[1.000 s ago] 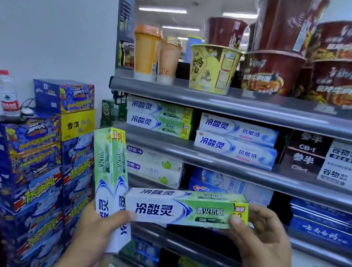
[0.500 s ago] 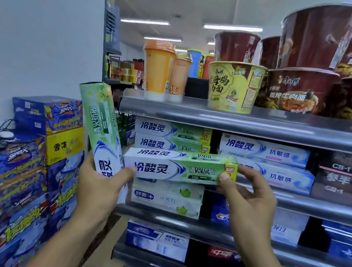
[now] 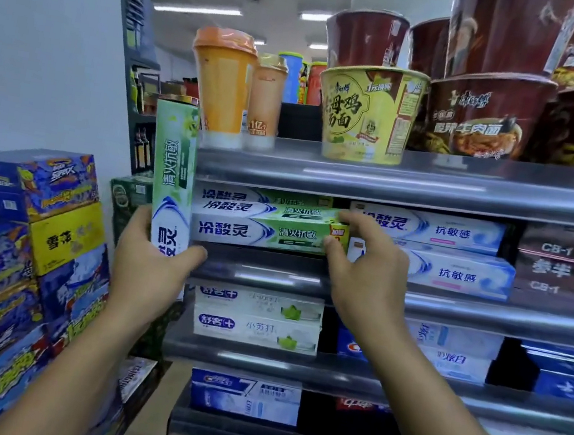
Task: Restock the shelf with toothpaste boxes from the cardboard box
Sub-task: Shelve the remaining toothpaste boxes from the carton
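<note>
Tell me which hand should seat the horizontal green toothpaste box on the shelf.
Right. The right hand pinches the horizontal green box by its end at the shelf; the left hand is occupied, gripping an upright green box.

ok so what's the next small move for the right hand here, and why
Probably slide the green toothpaste box the rest of the way onto the shelf and let go. The right hand pinches its right end, and it lies level in front of a matching box there. The left hand holds a second box upright, waiting its turn.
</note>
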